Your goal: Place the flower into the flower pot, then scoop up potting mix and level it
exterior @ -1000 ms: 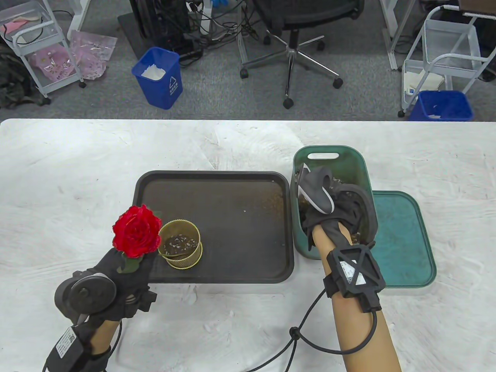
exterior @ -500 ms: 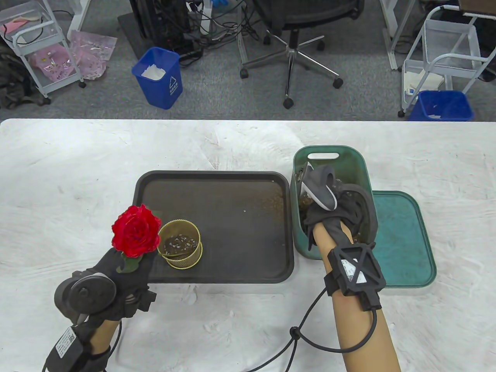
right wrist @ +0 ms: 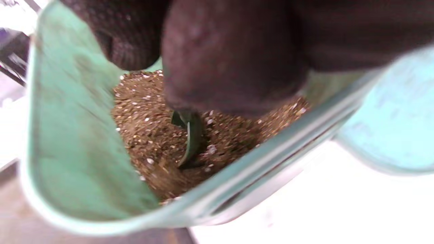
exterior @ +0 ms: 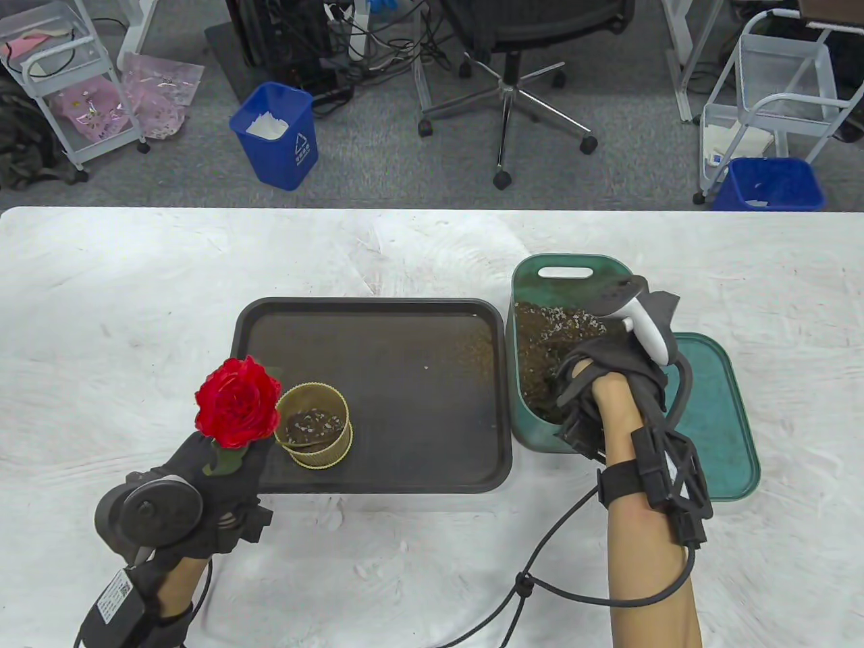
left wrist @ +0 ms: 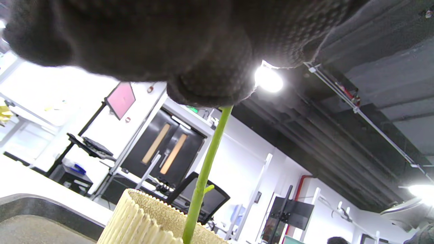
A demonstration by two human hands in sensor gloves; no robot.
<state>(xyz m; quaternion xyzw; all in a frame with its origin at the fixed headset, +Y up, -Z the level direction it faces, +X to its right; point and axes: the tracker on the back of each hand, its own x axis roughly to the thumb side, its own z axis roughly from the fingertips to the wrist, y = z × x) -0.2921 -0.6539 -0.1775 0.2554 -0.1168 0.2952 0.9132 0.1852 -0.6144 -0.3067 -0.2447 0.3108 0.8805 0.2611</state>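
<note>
A red flower (exterior: 237,403) stands upright in my left hand (exterior: 216,472), which pinches its green stem (left wrist: 206,162) just left of the ribbed yellow flower pot (exterior: 314,425). The pot holds a little potting mix and stands on the black tray (exterior: 405,378). From the left wrist view I cannot tell whether the stem is inside the pot (left wrist: 135,220) or beside it. My right hand (exterior: 601,385) reaches into the near end of the green bin (exterior: 574,264). Its curled fingers (right wrist: 230,67) hold a dark green scoop (right wrist: 192,135) whose blade is dug into the brown potting mix (right wrist: 145,112).
The bin's teal lid (exterior: 715,418) lies flat to the right of the bin. A black cable (exterior: 540,580) trails from my right wrist across the white table. An office chair, blue waste bins and wire carts stand on the floor beyond the far edge.
My right hand has turned and drawn back toward the near right of the bin, uncovering the potting mix; its tracker swung to the right. The left hand and flower have stayed put.
</note>
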